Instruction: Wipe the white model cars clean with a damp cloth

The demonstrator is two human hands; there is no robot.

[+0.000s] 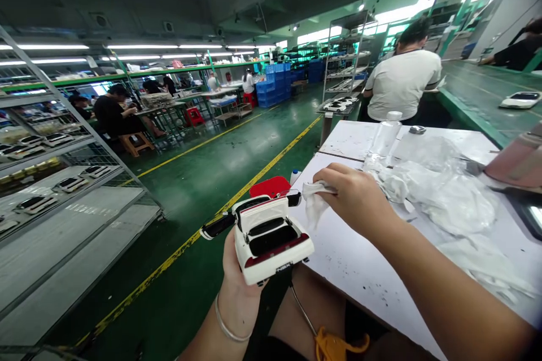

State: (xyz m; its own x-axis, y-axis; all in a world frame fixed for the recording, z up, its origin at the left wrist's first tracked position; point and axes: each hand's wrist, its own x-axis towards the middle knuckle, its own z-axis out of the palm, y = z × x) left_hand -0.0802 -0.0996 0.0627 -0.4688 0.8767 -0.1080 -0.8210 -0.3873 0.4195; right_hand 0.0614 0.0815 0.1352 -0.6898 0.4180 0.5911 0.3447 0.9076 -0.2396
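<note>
My left hand point(241, 271) is closed round the underside of a white model car point(275, 259), holding it up over my lap. The car's rear faces me, with a dark red tail strip; its doors stand out to the sides and the rear lid is raised. To the right, above the table edge, my right hand point(353, 194) pinches a white cloth point(317, 203) that hangs from its fingers. The cloth is close to the car's right door, and I cannot tell whether they touch.
On the white table point(339, 254) are a clear bottle point(385, 132), crumpled plastic bags point(461, 197) and a pink-filled container point(516, 161). A red stool point(270, 186) stands behind the car. A rack with model cars point(71, 183) is at left. A person in a white shirt point(404, 82) sits ahead.
</note>
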